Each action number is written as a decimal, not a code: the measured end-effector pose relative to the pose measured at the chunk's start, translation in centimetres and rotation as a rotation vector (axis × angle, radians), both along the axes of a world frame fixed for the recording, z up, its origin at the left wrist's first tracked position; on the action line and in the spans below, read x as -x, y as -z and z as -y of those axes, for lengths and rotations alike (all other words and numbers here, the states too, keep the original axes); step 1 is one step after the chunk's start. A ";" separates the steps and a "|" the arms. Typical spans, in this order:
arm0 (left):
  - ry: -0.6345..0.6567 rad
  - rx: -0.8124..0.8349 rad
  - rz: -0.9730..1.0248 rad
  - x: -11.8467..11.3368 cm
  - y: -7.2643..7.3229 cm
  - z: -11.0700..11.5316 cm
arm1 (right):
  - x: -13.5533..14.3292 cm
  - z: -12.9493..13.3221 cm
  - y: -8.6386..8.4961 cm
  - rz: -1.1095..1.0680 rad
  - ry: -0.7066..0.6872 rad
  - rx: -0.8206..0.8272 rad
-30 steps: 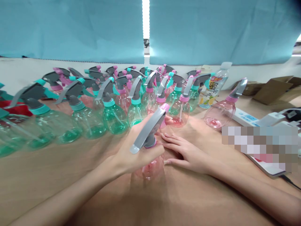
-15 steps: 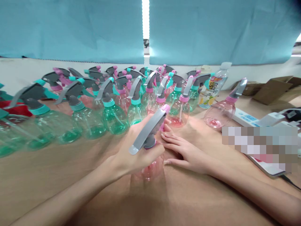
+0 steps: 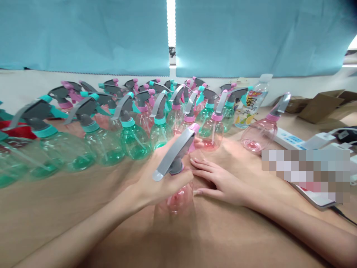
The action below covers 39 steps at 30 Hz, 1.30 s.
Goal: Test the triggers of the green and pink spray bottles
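A pink spray bottle (image 3: 178,199) with a grey trigger head and pink nozzle stands on the brown table, near the middle of the view. My left hand (image 3: 160,175) is wrapped round its neck, just under the grey head. Beside the bottle, on its right, my right hand (image 3: 220,182) rests on the table with its fingers stretched toward the bottle and nothing held in them. Whether its fingertips touch the bottle is hard to tell. Another pink spray bottle (image 3: 210,137) stands just behind my hands.
Rows of green spray bottles (image 3: 135,141) and pink ones fill the back and left. At the right are a lone pink bottle (image 3: 260,134), a labelled drink bottle (image 3: 252,102), a power strip (image 3: 290,137), a cardboard box (image 3: 320,108) and a partly blurred-out device (image 3: 315,199).
The whole view has shifted very slightly. Both hands keep their places, the left still round the bottle and the right still on the table.
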<state>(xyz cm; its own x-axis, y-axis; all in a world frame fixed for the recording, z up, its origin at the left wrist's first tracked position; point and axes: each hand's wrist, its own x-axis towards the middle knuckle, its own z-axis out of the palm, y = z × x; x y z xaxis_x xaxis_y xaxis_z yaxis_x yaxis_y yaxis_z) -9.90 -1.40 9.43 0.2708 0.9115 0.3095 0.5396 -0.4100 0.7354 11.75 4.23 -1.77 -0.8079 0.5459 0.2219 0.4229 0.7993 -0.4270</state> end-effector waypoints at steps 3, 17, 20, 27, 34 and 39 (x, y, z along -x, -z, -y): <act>0.023 0.037 0.085 0.1 0.5 -0.1 | 0.0 0.0 0.0 0.016 0.008 0.002; 0.026 0.059 0.118 0.0 0.4 0.0 | 0.1 0.1 -0.3 0.025 0.014 0.022; 0.021 0.055 0.114 0.0 0.4 -0.1 | 0.1 0.1 -0.3 0.021 0.011 0.019; 0.031 0.053 0.125 0.1 0.6 -0.2 | 0.0 0.0 -0.2 0.000 0.005 0.025; 0.046 0.063 0.126 0.1 0.6 -0.1 | 0.0 0.1 -0.4 0.012 0.005 0.034; 0.038 0.067 0.116 0.2 0.7 -0.1 | 0.0 0.2 -0.5 -0.009 0.006 0.045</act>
<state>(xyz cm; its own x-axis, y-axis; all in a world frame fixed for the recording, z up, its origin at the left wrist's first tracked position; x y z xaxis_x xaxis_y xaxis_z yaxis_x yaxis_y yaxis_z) -10.14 -1.32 8.73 0.2717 0.9209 0.2797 0.4342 -0.3766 0.8183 11.71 4.02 -1.23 -0.8025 0.5606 0.2044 0.4239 0.7767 -0.4659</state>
